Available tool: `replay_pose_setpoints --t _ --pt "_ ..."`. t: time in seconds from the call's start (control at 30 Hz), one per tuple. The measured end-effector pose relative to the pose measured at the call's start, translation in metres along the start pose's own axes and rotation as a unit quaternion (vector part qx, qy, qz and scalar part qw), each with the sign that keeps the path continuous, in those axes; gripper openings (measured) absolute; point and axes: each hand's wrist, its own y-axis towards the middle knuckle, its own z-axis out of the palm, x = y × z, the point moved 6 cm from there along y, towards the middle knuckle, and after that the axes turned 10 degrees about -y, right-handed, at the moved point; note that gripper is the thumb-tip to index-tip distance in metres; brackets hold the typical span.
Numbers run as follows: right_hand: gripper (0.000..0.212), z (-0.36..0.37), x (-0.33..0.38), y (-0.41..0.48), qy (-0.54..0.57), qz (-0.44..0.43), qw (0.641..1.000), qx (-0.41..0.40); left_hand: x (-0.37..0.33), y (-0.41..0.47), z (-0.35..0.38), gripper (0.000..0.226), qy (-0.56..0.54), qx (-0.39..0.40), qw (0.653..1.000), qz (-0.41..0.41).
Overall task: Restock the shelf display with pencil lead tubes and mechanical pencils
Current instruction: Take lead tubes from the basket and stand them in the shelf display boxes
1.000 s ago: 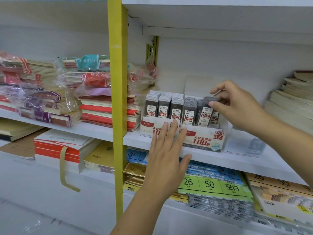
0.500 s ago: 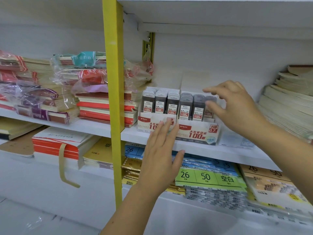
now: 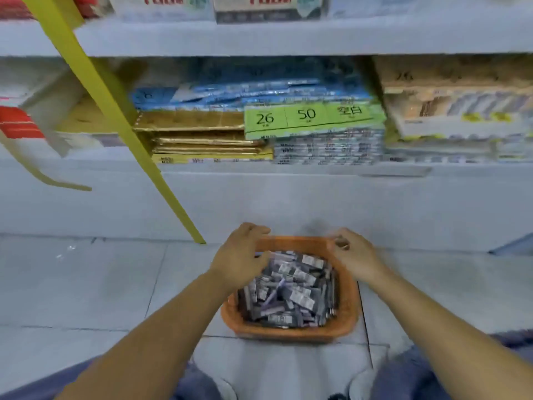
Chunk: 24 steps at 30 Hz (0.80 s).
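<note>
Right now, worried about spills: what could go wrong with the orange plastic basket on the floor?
The orange plastic basket is full of loose grey lead tubes; the left hand and right hand, both at its far rim, might tip it or flick tubes onto the tiled floor. It sits close to the person's blue-clad legs, so a shift could knock it.

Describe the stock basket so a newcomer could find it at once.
Start at the yellow shelf upright and follow it down to the tiled floor. Just right of its foot sits an orange plastic basket heaped with grey pencil lead tubes. Unlike the flat packs stacked on the shelves, it is an open tub on the floor.
</note>
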Motion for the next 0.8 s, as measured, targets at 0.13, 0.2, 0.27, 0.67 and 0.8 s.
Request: replay_pose_setpoints --t 0.13,0.2,0.27,0.67,0.8 --pt "0.029 0.087 -0.068 0.000 -0.046 0.064 0.990 0.120 0.064 -0.012 0.080 0.055 -0.047 0.068 0.989 -0.122" --pt "0.039 0.114 -0.085 0.002 -0.074 0.068 0.984 0.147 0.089 -0.022 0.103 0.059 -0.052 0.062 0.983 -0.167" --pt "0.047 0.132 -0.094 0.007 -0.099 0.065 0.983 0.142 0.111 -0.027 0.116 0.061 -0.072 0.013 0.979 -0.192" --pt "0.039 0.172 -0.109 0.016 -0.156 0.055 0.980 0.108 0.142 -0.028 0.145 0.082 -0.072 -0.066 0.942 -0.320" --pt "0.030 0.168 -0.112 0.021 -0.119 0.039 0.983 0.133 0.145 -0.023 0.151 0.064 -0.138 -0.091 0.930 -0.329"
